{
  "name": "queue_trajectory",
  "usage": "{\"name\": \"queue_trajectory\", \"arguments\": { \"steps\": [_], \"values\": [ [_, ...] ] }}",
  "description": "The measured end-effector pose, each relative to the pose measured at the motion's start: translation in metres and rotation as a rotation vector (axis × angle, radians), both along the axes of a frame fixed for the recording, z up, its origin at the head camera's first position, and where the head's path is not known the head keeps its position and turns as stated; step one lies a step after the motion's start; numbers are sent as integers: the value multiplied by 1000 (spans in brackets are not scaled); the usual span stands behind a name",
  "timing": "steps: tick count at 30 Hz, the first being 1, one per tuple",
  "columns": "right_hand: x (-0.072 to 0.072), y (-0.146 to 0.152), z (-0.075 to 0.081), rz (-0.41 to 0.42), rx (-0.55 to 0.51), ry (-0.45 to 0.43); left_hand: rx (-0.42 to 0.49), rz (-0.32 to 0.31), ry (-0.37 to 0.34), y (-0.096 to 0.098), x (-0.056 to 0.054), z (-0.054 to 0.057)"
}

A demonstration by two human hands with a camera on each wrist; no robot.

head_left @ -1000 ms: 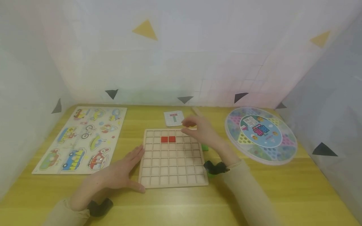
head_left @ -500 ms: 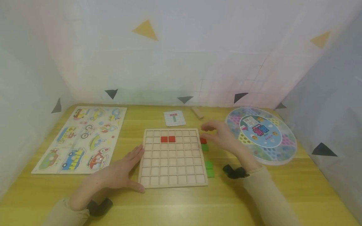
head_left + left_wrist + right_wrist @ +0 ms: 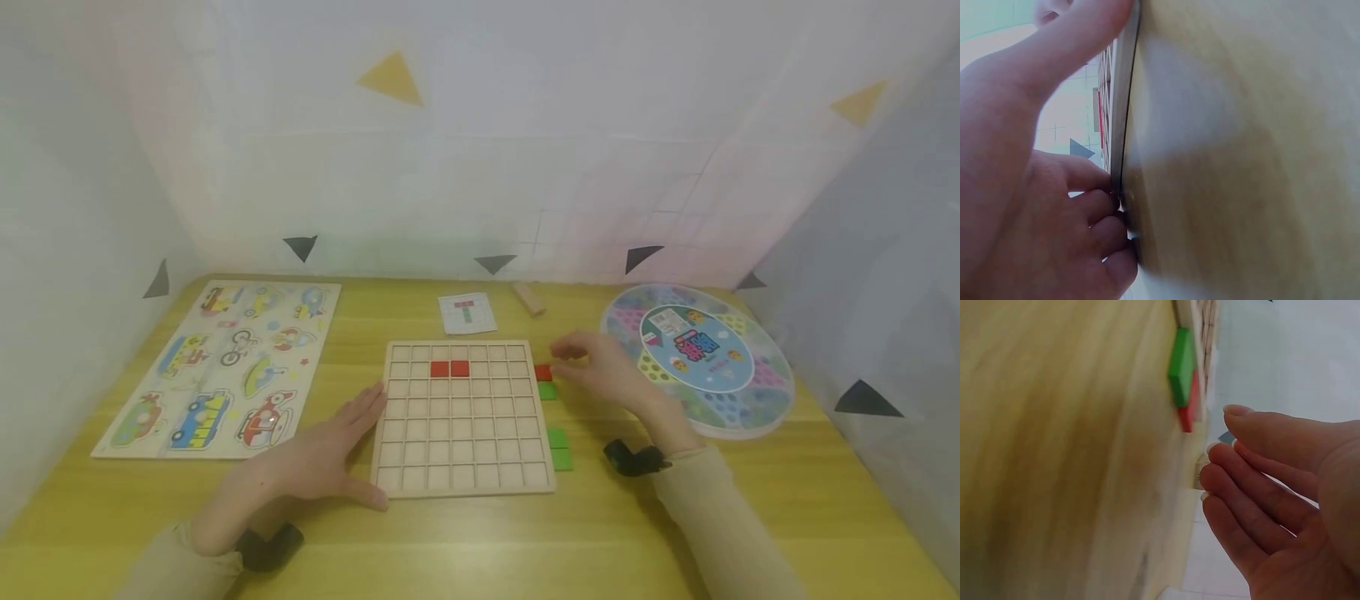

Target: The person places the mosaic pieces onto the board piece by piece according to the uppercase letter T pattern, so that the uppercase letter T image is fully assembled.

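Note:
A square wooden grid board (image 3: 472,429) lies flat, with two red tiles (image 3: 450,369) side by side in its second row from the back. My left hand (image 3: 318,458) rests against it, fingers along the left edge and thumb at the near left corner; the left wrist view shows the fingertips right at the board's side. Just off the board's right edge are a loose red tile (image 3: 542,373) and a green tile (image 3: 548,392). Beside that red tile hovers my right hand (image 3: 607,371), fingers loosely bent. In the right wrist view nothing is between its fingers and thumb (image 3: 1272,434).
Nearer me, two more green tiles (image 3: 559,450) lie by the board's right side. Behind the board are a pattern card (image 3: 467,314) with a red and green T and a small wooden block (image 3: 529,299). A vehicle puzzle (image 3: 225,367) lies left, a round game board (image 3: 697,354) right.
My right hand has moved right from over the board's back right corner to beside the loose red tile, uncovering it and the green tiles. My left hand has stayed at the board's edge.

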State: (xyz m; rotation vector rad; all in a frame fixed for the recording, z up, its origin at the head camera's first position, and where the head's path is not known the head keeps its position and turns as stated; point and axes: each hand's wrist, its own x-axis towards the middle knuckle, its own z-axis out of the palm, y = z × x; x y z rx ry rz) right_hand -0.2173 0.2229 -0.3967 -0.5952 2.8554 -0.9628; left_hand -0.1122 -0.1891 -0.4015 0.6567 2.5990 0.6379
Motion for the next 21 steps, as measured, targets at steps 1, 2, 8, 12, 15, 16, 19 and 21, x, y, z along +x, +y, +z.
{"name": "queue_trajectory", "arguments": {
  "steps": [1, 2, 8, 12, 15, 16, 19, 21],
  "values": [
    [0, 0, -1, 0, 1, -10, 0, 0, -1, 0, 0, 0],
    [-1, 1, -3, -1, 1, -17, -1, 0, -2, 0, 0, -1],
    [-3, 2, -10, 25, -1, -4, -6, 9, -13, 1, -1, 0],
    [-4, 2, -13, 31, -3, -2, -5, 9, -10, 1, -2, 0],
    [-5, 2, -15, 35, 0, -8, -4, 7, -7, 0, -2, 0],
    [-5, 2, -15, 37, 0, -9, -5, 6, -6, 0, -2, 0],
    [-5, 2, -16, 50, 10, 2, -7, 7, -8, 0, -2, -1],
    [-6, 2, -17, 61, 20, 10, -9, 8, -9, 0, -2, -1]
  ]
}}
